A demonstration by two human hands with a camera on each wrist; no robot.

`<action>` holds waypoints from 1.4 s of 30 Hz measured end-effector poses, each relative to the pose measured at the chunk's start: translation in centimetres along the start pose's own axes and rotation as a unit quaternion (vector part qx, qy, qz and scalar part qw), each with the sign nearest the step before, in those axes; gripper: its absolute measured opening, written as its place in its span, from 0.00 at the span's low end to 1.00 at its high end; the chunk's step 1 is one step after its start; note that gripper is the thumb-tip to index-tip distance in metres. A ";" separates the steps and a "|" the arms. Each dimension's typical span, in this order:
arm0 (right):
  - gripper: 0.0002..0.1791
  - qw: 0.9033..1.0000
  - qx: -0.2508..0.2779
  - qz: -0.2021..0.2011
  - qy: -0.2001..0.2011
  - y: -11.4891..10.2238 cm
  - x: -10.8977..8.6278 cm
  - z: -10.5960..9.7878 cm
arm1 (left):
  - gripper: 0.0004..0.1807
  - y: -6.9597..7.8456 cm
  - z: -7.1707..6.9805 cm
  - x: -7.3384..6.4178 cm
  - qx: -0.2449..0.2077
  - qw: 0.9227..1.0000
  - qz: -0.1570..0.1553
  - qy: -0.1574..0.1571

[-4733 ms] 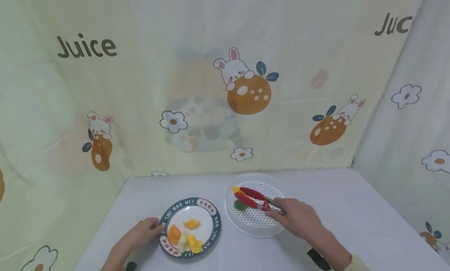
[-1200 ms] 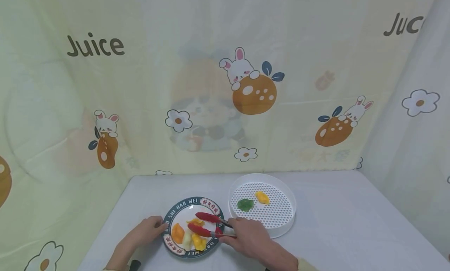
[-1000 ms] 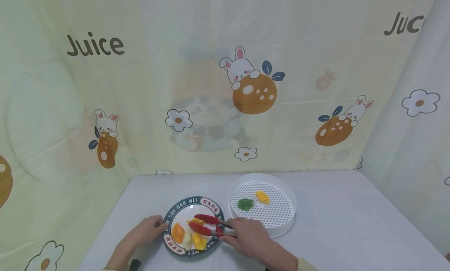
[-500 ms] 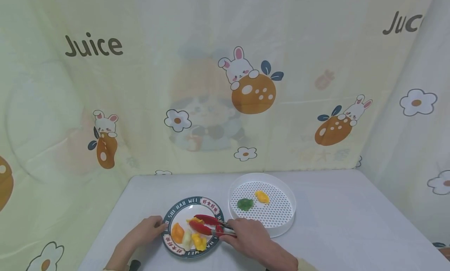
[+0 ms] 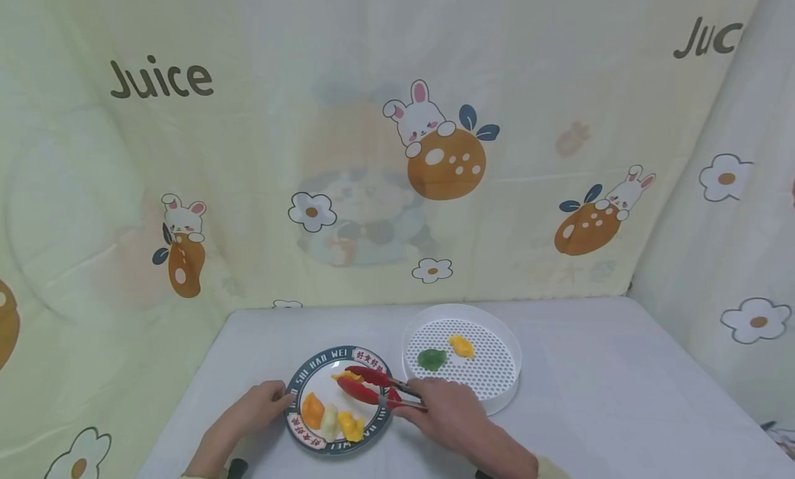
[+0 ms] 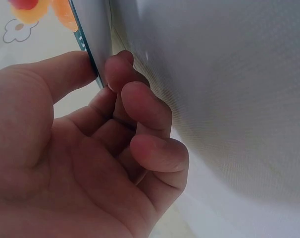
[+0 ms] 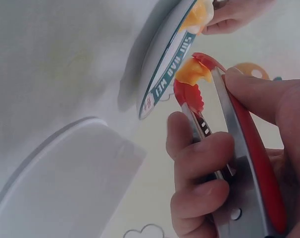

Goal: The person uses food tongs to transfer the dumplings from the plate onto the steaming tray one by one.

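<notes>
My left hand (image 5: 263, 404) pinches the left rim of a round plate (image 5: 304, 379) with a dark green lettered border; the left wrist view has the thumb above and fingertips below. My right hand (image 5: 450, 411) grips red-and-metal tongs (image 5: 366, 395) over the plate. Between the tongs' red tips is a yellow-orange dumpling (image 7: 192, 72), partly hidden by them in the head view. In front of it on the plate lie an orange dumpling (image 5: 312, 411), a pale one (image 5: 330, 424) and a yellow one (image 5: 352, 427).
A white steamer basket (image 5: 518, 375) with a perforated base stands right of the plate, close to my right hand. In it lie a green dumpling (image 5: 432, 359) and a yellow dumpling (image 5: 462, 346). A printed curtain (image 5: 261, 189) hangs behind the white table (image 5: 596, 396).
The tongs have let go of the yellow dumpling in the steamer basket and moved left to the plate. They have closed on another dumpling and shifted slightly right. My left hand keeps its hold.
</notes>
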State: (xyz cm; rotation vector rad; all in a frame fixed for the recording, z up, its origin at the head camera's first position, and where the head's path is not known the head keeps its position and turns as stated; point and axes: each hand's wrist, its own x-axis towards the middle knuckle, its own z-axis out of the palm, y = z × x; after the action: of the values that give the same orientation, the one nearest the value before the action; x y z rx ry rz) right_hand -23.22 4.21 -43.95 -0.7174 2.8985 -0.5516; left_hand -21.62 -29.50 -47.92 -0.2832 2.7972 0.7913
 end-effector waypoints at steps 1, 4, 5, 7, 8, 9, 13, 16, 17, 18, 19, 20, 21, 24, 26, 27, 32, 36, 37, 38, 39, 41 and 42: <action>0.25 1.000 0.001 0.001 0.003 0.1 0.0 -0.1 | 0.12 0.0 0.0 0.0 0.000 1.000 -0.001 0.000; 0.25 1.000 0.004 0.004 0.013 0.7 -0.2 -0.3 | 0.12 0.0 0.0 0.0 0.000 1.000 -0.003 -0.001; 0.26 1.000 0.006 0.004 0.017 0.9 -0.2 -0.4 | 0.12 -0.1 0.0 0.1 -0.001 1.000 -0.005 -0.001; 0.27 1.000 0.006 0.005 0.024 1.3 -0.3 -0.7 | 0.12 -0.2 0.1 0.1 -0.002 1.000 -0.007 -0.001; 0.28 1.000 0.008 0.008 0.027 1.6 -0.4 -0.8 | 0.12 -0.2 0.1 0.1 -0.002 1.000 -0.008 -0.002; 0.28 0.999 0.007 0.010 0.031 1.8 -0.4 -1.0 | 0.12 -0.2 0.1 0.1 -0.002 1.000 -0.009 -0.003; 0.28 0.999 0.004 0.024 0.044 2.6 -0.7 -1.8 | 0.12 -0.3 0.1 0.2 -0.003 1.000 -0.012 -0.004; 0.28 0.998 0.004 0.038 0.050 3.2 -0.9 -2.4 | 0.12 -0.3 0.1 0.1 -0.003 1.000 -0.010 -0.002; 0.28 0.998 0.006 0.044 0.050 3.4 -1.0 -2.6 | 0.12 -0.3 0.1 0.2 -0.003 1.000 -0.010 0.000; 0.28 0.997 0.005 0.049 0.052 3.7 -1.1 -2.8 | 0.12 -0.2 0.1 0.1 -0.004 1.000 -0.009 0.001; 0.28 0.997 0.005 0.054 0.053 3.9 -1.1 -3.0 | 0.12 -0.2 0.1 0.1 -0.003 1.000 -0.008 0.003; 0.28 0.997 0.004 0.060 0.054 4.1 -1.2 -3.1 | 0.12 -0.2 0.1 0.1 -0.003 1.000 -0.007 0.004; 0.28 0.996 0.006 0.065 0.053 4.3 -1.2 -3.2 | 0.12 -0.2 0.1 0.1 -0.003 1.000 -0.006 0.004; 0.29 0.995 0.004 0.078 0.055 5.0 -1.5 -3.6 | 0.12 -0.2 0.0 0.1 -0.002 1.000 -0.006 0.004; 0.29 0.995 0.003 0.084 0.056 5.5 -1.7 -4.0 | 0.12 -0.1 0.0 0.1 -0.002 1.000 -0.007 0.005; 0.30 0.995 0.003 0.087 0.056 5.8 -1.7 -4.1 | 0.13 0.0 0.0 0.1 -0.002 1.000 -0.006 0.006; 0.31 0.994 0.002 0.098 0.055 7.3 -2.1 -4.9 | 0.13 0.1 -0.1 0.0 -0.003 1.000 -0.002 0.007; 0.34 0.993 -0.004 0.103 0.050 8.5 -2.6 -5.4 | 0.13 0.0 0.0 0.1 -0.003 1.000 -0.002 0.005; 0.35 0.993 -0.005 0.104 0.049 8.8 -2.7 -5.5 | 0.13 0.1 0.0 0.1 -0.003 1.000 -0.002 0.004; 0.36 0.993 -0.008 0.104 0.049 9.0 -2.8 -5.6 | 0.13 0.1 0.0 0.1 -0.002 1.000 -0.002 0.004; 0.35 0.993 -0.009 0.105 0.047 9.2 -3.0 -5.8 | 0.13 0.0 0.1 0.1 -0.002 1.000 -0.002 0.004; 0.35 0.993 -0.012 0.105 0.046 9.7 -3.3 -6.0 | 0.12 0.0 0.1 0.1 -0.002 1.000 -0.001 0.004; 0.35 0.993 -0.013 0.106 0.045 9.9 -3.5 -6.1 | 0.13 0.0 0.1 0.1 -0.002 1.000 -0.001 0.004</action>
State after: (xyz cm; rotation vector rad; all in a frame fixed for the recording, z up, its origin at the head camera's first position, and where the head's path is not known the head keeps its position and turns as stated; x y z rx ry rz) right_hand -25.52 15.91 -41.87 -0.3899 3.0192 -0.5338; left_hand -21.68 -29.45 -48.00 -0.2905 2.8036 0.7977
